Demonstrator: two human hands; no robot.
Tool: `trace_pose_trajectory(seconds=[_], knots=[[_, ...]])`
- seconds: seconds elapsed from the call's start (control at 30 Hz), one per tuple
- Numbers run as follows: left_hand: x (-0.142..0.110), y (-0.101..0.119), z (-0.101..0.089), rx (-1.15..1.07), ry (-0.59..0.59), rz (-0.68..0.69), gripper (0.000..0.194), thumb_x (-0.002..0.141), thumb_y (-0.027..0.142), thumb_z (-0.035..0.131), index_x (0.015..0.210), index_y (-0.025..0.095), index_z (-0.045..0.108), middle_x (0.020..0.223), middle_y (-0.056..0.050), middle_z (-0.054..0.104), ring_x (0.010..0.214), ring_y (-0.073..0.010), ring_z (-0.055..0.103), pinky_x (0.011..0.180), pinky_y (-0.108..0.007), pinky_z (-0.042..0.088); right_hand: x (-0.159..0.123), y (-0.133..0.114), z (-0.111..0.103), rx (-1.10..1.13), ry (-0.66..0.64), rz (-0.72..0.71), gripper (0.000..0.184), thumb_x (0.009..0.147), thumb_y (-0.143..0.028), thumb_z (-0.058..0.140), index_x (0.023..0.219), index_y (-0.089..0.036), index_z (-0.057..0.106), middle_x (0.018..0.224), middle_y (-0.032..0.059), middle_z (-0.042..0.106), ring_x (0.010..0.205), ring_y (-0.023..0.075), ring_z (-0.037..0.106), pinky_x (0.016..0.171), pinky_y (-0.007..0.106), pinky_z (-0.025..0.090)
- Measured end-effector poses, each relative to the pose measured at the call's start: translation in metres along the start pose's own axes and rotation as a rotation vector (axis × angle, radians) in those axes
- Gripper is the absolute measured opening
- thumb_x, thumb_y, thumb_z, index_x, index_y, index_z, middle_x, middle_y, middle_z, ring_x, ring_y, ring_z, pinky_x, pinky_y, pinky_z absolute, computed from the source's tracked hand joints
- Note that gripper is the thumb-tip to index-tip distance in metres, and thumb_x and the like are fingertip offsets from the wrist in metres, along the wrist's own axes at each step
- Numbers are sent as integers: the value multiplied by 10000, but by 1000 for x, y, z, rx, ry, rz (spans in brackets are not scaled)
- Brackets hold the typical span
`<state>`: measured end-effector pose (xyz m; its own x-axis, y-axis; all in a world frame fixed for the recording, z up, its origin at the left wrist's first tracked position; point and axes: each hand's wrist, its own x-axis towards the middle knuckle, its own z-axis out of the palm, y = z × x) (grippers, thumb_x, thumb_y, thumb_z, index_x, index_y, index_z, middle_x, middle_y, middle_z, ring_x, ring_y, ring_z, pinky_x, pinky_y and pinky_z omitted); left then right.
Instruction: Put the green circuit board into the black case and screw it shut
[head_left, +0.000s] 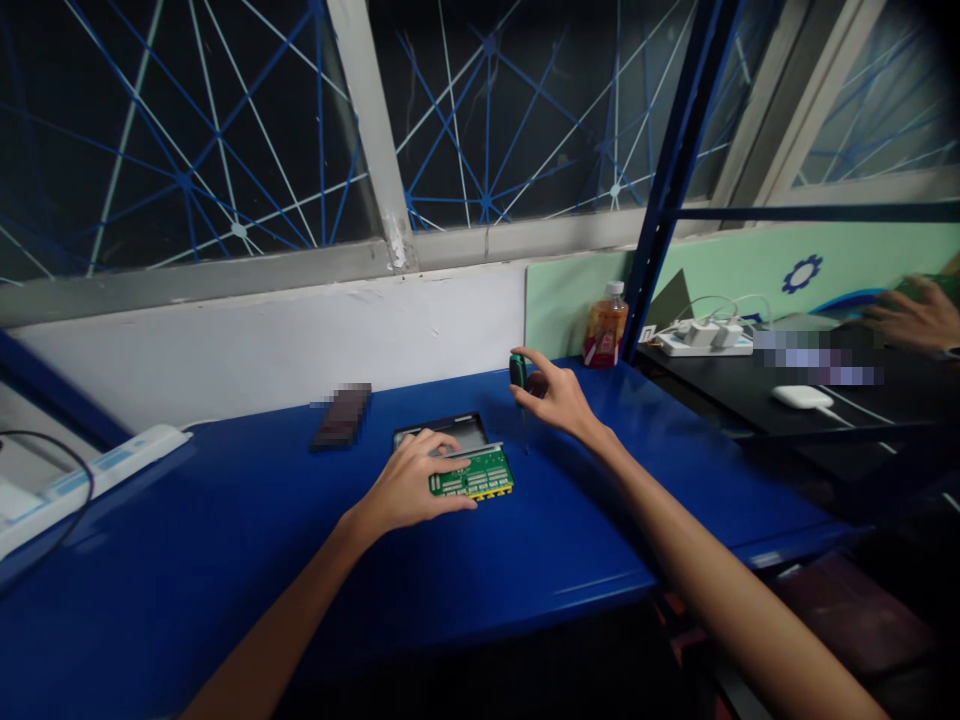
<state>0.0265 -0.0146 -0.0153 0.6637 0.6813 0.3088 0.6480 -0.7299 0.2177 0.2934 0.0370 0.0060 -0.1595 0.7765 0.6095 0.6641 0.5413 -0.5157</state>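
Observation:
A green circuit board (480,474) lies on the blue table (225,560), against a dark grey metal case (457,432) behind it. My left hand (412,483) rests on the board's left end with its fingers curled over it, holding it down. My right hand (553,396) is closed around a screwdriver with a green and black handle (517,370), held upright with its thin shaft pointing down at the table just right of the board.
A dark flat object (342,415) lies behind the case. A bottle with orange drink (606,326) stands at the back right by a blue post (667,180). A white power strip (97,470) sits far left. Another person's hand (911,315) works at the black desk (750,390).

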Motion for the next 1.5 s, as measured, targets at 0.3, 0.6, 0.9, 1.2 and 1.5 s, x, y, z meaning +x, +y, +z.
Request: trace_pose_trajectory(seconds=[0.3, 0.6, 0.9, 1.2, 1.5], knots=[[4, 9, 1, -128, 161, -20, 326, 761, 461, 715, 1022, 264, 723, 1071, -54, 659, 977, -239, 583, 890, -425, 430, 3, -7, -1, 507, 84, 117, 556, 792, -383, 621, 1291, -185, 476, 508, -59, 550, 424, 147, 555, 464, 268, 443], [9, 21, 8, -429, 212, -50, 255, 735, 318, 767, 964, 209, 742, 951, -67, 707, 906, -219, 621, 841, -385, 493, -5, -40, 18, 922, 6, 237, 627, 749, -409, 704, 1271, -215, 415, 579, -35, 627, 458, 162, 606, 400, 248, 440], [10, 21, 10, -516, 248, -69, 106, 798, 279, 712, 790, 183, 756, 825, -52, 706, 811, -182, 631, 772, -329, 487, -7, -40, 25, 913, 46, 240, 612, 768, -396, 689, 1278, -220, 401, 574, -32, 628, 443, 166, 605, 380, 247, 425], [11, 20, 10, -494, 254, -87, 116, 824, 253, 678, 780, 185, 761, 819, -61, 715, 807, -197, 634, 761, -332, 484, -8, -46, 23, 902, 80, 227, 681, 763, -407, 689, 1336, -221, 370, 587, -44, 601, 509, 185, 641, 444, 287, 489], [10, 20, 11, -435, 294, -101, 165, 868, 258, 619, 803, 195, 757, 838, -49, 725, 817, -191, 642, 776, -333, 488, -11, -57, 20, 901, 115, 174, 714, 760, -338, 691, 1374, -221, 346, 638, -35, 605, 515, 158, 617, 551, 339, 545]])
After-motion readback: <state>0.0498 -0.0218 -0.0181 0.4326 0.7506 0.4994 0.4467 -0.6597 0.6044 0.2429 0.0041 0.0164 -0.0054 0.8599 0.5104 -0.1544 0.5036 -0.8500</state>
